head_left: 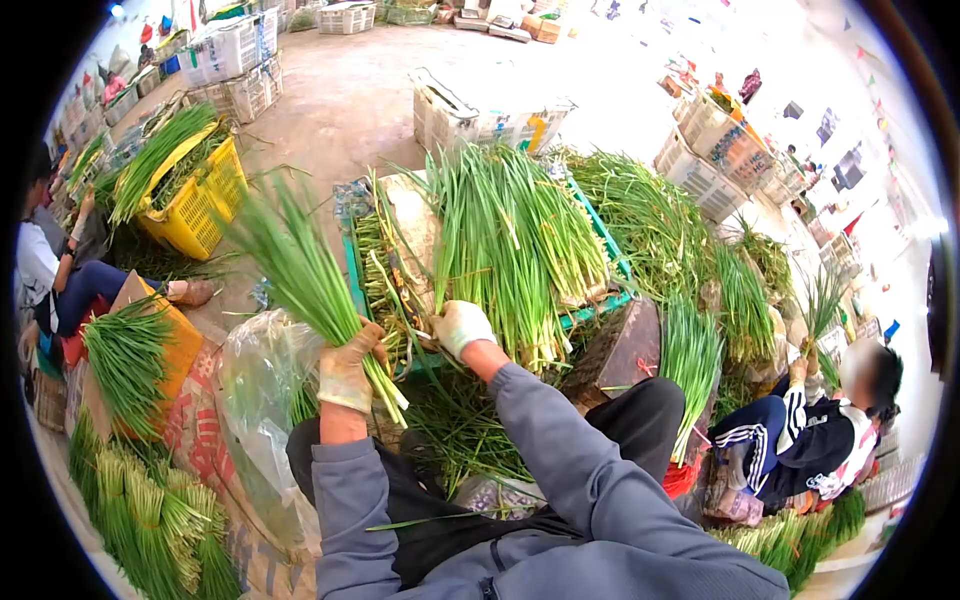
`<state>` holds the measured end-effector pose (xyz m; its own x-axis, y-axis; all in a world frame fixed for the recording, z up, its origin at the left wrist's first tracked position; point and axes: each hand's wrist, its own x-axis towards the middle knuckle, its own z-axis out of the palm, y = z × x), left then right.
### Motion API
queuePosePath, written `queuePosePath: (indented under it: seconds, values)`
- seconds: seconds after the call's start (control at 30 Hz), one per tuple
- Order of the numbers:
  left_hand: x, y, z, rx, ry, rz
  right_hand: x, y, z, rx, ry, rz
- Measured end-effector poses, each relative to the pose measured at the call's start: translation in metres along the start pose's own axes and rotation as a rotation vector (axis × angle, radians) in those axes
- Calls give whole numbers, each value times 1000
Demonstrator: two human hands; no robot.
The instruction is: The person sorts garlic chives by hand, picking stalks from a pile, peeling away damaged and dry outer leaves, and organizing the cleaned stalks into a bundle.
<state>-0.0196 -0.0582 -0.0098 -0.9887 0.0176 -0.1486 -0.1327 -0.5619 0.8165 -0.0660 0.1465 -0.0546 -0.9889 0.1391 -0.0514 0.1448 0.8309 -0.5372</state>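
My left hand, in a pale work glove with bare fingertips, is closed around a bunch of long green chives. The bunch tilts up to the left, its leaves blurred and its pale stem ends pointing down right. My gloved right hand is at the lower left edge of a large chive pile, fingers curled; what they grip is hidden. That pile lies on a board across a green crate. Loose leaves lie below, between my knees.
Left are a clear plastic bag, bundled chives and a yellow crate. More chives lie right of the crate beside a dark box. A white crate stands ahead. People sit at both sides.
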Motion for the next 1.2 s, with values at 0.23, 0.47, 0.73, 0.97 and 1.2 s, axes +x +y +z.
queuePosePath:
  seconds: [0.23,0.47,0.73,0.97,1.2]
  values:
    - [-1,-29,14,311,-4,-183,-85,-9,-55,826,-327,173]
    - [-7,-61,43,491,-64,-292,-103,17,-55,877,-305,207]
    - [-7,-85,41,428,-53,-274,-110,40,-53,946,-206,248]
    - [-26,-73,67,477,24,-247,-125,50,-38,675,-158,-2]
    - [-10,-44,43,135,4,-60,-181,146,3,-320,-815,-384]
